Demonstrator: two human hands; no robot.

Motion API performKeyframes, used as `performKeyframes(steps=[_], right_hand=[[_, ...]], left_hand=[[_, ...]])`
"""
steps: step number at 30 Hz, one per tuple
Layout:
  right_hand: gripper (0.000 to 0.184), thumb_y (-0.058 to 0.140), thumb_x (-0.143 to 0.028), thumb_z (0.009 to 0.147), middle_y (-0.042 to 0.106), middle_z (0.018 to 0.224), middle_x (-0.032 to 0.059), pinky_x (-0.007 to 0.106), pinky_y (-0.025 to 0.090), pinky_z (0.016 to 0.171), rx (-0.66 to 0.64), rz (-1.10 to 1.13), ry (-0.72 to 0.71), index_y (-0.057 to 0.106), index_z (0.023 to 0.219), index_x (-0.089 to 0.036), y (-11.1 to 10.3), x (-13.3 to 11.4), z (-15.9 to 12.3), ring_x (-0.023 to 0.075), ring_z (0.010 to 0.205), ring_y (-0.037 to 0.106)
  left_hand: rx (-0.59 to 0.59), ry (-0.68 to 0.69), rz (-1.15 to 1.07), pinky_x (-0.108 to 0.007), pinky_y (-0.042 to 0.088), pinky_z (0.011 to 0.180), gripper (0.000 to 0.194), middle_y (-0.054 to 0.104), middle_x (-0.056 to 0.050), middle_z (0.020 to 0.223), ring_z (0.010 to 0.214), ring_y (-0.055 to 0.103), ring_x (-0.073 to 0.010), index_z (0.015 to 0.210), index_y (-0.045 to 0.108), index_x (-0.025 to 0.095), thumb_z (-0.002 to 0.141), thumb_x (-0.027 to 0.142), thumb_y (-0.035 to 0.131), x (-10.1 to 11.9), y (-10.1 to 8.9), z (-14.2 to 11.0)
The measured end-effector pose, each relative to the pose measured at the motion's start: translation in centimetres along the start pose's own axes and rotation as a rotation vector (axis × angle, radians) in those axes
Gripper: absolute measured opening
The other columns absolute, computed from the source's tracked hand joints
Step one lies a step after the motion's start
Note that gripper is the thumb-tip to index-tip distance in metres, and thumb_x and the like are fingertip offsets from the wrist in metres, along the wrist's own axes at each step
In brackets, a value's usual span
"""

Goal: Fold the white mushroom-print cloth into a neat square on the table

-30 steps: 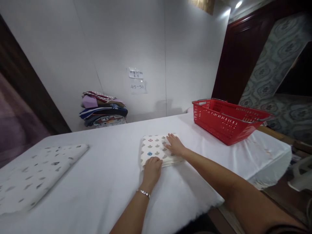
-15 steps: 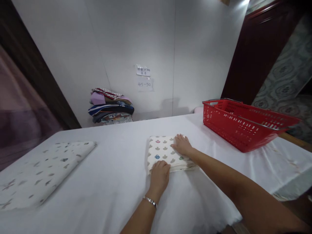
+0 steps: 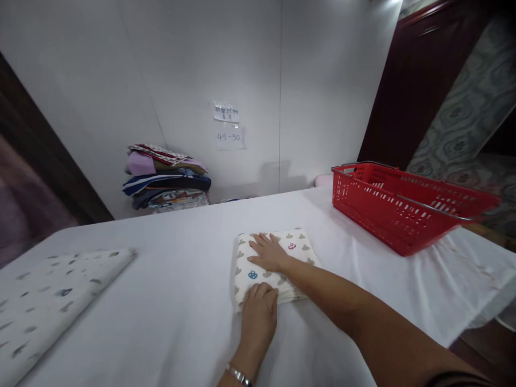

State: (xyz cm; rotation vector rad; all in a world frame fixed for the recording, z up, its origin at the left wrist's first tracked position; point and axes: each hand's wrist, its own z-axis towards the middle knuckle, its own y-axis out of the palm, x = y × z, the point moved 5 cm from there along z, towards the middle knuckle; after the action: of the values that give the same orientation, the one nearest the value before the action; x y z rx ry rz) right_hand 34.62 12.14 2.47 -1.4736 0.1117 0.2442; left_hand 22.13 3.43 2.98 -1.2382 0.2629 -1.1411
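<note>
A slotted red basket (image 3: 373, 217) stood right of the squarish folded cloth (image 3: 258, 276) on the desk (image 3: 185, 263). The right hand (image 3: 269, 254) lay spread wide across the cloth; the left hand (image 3: 258, 312) touched its edge, grip unclear.

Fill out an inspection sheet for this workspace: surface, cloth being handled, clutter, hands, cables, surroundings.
Surface: table under a white cover, with wrinkles near the right end.
Cloth being handled: folded cloth, white with small prints, lying flat.
Clutter: another printed cloth at the left; red basket at the right; stacked fabrics by the wall, beyond the far edge.
Hands: right hand spread flat on the folded cloth; left hand at its near edge, grip unclear.
Cables: nothing seen.
Surroundings: pale wall with two paper notes, the lower reading 45-50.
</note>
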Motion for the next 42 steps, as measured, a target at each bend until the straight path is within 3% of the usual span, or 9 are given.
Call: performKeyframes(steps=[10, 14, 19, 23, 27, 35, 37, 39, 42], right_hand=[[0.066, 0.026, -0.061, 0.089, 0.016, 0.152, 0.0099, 0.052, 0.006, 0.109, -0.005, 0.011, 0.006, 0.029, 0.142, -0.021, -0.3, -0.1, 0.0, 0.0276, 0.139, 0.008], [0.066, 0.031, -0.061, 0.088, 0.017, 0.152, 0.0094, 0.053, 0.007, 0.109, -0.093, 0.037, 0.051, 0.031, 0.141, -0.022, -1.0, -0.2, 0.5, 0.0279, 0.139, 0.008], [0.071, 0.030, -0.064, 0.086, 0.013, 0.152, 0.0110, 0.056, 0.007, 0.108, -0.064, 0.053, -0.001, 0.027, 0.143, -0.020, -2.3, -2.5, 2.2, 0.0280, 0.139, 0.005], [0.071, 0.028, -0.063, 0.087, 0.014, 0.152, 0.0119, 0.055, 0.006, 0.108, -0.076, 0.028, -0.085, 0.030, 0.142, -0.018, -0.5, -4.3, 3.0, 0.0274, 0.139, 0.006], [0.067, 0.028, -0.061, 0.088, 0.014, 0.152, 0.0102, 0.055, 0.008, 0.109, -0.054, 0.001, -0.088, 0.032, 0.141, -0.019, 1.1, -4.2, 2.9, 0.0275, 0.139, 0.007], [0.067, 0.031, -0.060, 0.088, 0.016, 0.151, 0.0104, 0.054, 0.009, 0.109, -0.112, 0.039, -0.090, 0.031, 0.141, -0.020, 0.3, -4.3, 3.2, 0.0265, 0.139, 0.009], [0.066, 0.034, -0.059, 0.088, 0.020, 0.151, 0.0103, 0.054, 0.012, 0.108, -0.114, 0.096, -0.088, 0.030, 0.141, -0.022, -0.7, -3.5, 3.2, 0.0271, 0.138, 0.013], [0.063, 0.038, -0.056, 0.087, 0.022, 0.150, 0.0096, 0.053, 0.013, 0.108, -0.068, 0.135, -0.022, 0.031, 0.141, -0.023, -2.1, -1.2, 2.8, 0.0272, 0.138, 0.014], [0.059, 0.048, -0.045, 0.086, 0.026, 0.149, 0.0098, 0.048, 0.012, 0.110, 0.042, 0.187, 0.287, 0.037, 0.138, -0.021, -4.2, 5.0, 0.7, 0.0256, 0.138, 0.015]], left_hand=[[-0.003, 0.011, 0.030, -0.032, 0.037, 0.073, 0.023, 0.059, -0.003, 0.081, 0.080, 0.050, -0.0179, 0.083, 0.067, 0.022, 0.087, 0.015, 0.045, 0.0, 0.1, 0.2], [0.001, 0.013, 0.044, -0.032, 0.036, 0.072, 0.023, 0.059, -0.003, 0.080, 0.080, 0.050, -0.0178, 0.083, 0.067, 0.021, 0.087, 0.016, 0.045, 0.1, 0.1, 0.1], [0.012, 0.001, 0.038, -0.032, 0.037, 0.073, 0.023, 0.059, -0.003, 0.080, 0.081, 0.051, -0.0177, 0.086, 0.068, 0.023, 0.086, 0.015, 0.047, 0.1, -0.1, 0.1], [0.000, -0.010, 0.034, -0.033, 0.037, 0.072, 0.023, 0.059, -0.003, 0.080, 0.082, 0.051, -0.0187, 0.084, 0.068, 0.022, 0.085, 0.014, 0.046, 0.1, -0.1, 0.2], [-0.015, -0.017, 0.040, -0.034, 0.036, 0.071, 0.025, 0.059, -0.005, 0.079, 0.081, 0.050, -0.0191, 0.080, 0.068, 0.020, 0.085, 0.013, 0.044, 0.3, 0.0, 0.2], [-0.023, -0.019, 0.054, -0.034, 0.037, 0.073, 0.025, 0.060, -0.004, 0.080, 0.083, 0.051, -0.0194, 0.081, 0.068, 0.021, 0.086, 0.015, 0.045, 0.3, -0.1, 0.2], [-0.012, -0.017, 0.056, -0.033, 0.037, 0.073, 0.023, 0.060, -0.003, 0.080, 0.083, 0.051, -0.0191, 0.084, 0.068, 0.022, 0.086, 0.016, 0.047, 0.3, -0.2, 0.2], [-0.009, -0.013, 0.053, -0.033, 0.036, 0.072, 0.021, 0.060, -0.003, 0.081, 0.083, 0.051, -0.0186, 0.084, 0.068, 0.023, 0.086, 0.017, 0.048, 0.3, -0.2, 0.2], [-0.010, -0.009, 0.046, -0.032, 0.036, 0.072, 0.020, 0.060, -0.003, 0.082, 0.082, 0.051, -0.0179, 0.084, 0.068, 0.022, 0.087, 0.018, 0.048, 0.2, -0.1, 0.2]])
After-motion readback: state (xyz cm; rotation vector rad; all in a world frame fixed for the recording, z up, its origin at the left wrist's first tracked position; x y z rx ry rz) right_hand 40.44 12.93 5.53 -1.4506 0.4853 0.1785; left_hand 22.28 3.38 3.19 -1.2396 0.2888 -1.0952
